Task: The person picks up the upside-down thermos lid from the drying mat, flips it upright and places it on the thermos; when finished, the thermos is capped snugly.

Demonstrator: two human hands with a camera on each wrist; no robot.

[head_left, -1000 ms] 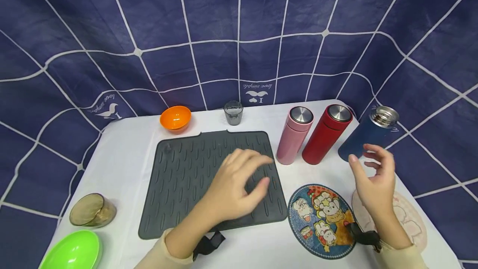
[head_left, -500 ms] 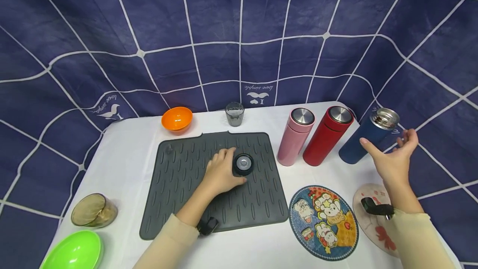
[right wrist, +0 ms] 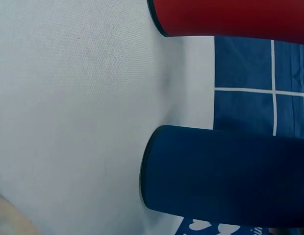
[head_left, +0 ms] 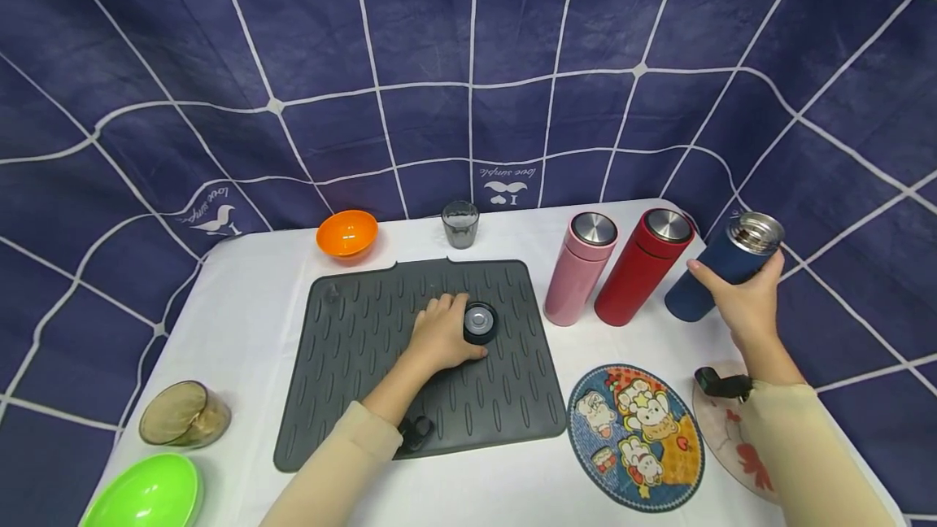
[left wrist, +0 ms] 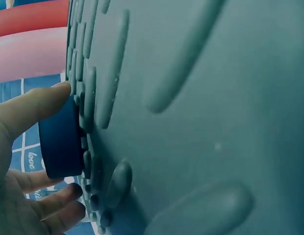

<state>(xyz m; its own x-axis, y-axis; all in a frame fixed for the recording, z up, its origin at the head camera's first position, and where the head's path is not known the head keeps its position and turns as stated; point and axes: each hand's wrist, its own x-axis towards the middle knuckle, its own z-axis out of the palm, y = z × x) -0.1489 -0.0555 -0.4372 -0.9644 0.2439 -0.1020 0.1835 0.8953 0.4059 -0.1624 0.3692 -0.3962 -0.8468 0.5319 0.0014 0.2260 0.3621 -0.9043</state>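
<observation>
My left hand [head_left: 437, 338] holds a dark thermos lid [head_left: 480, 320] that lies upside down on the grey ridged mat [head_left: 381, 381]. Seen from the left wrist, the thumb [left wrist: 39, 105] lies along one side of this lid [left wrist: 61, 142] and the other fingers are on the opposite side. My right hand [head_left: 750, 311] grips the upper body of a lidless blue thermos [head_left: 691, 293], thumb on the left and fingers on the right, partly hidden. The thermos stands on the white table, its steel mouth uncovered. Its lower body [right wrist: 215, 176] fills much of the right wrist view.
Pink [head_left: 571, 283] and red [head_left: 633, 279] thermoses stand left of the blue one. Two round patterned mats [head_left: 635, 437] lie in front. An orange bowl [head_left: 347, 234] and grey glass [head_left: 460, 224] are at the back; an amber glass [head_left: 183, 415] and green bowl [head_left: 146, 494] at left.
My left hand has moved left over the mat to the lid, which it hid at first, and closed around it. My right hand has reached the blue thermos and now grips it.
</observation>
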